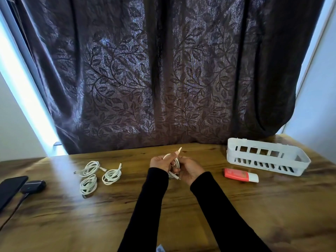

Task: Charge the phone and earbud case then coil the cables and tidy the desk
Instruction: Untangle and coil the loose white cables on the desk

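Both arms extended forward, black-sleeved; left hand [160, 163] and right hand [190, 170] held together, fingers curled in a grip.

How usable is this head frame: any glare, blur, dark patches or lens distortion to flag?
Head view: daylight past the dark leaf-patterned curtain throws a glare streak across the wooden desk; the black phone at the left edge is smeared and dim; window frame lines bow from the wide lens; both hands and the white cable are slightly soft.

White cable [176, 161] half-coiled, off desk; three coiled cables [99, 176] left; phone [11, 190], earbud case [33, 186] far left.
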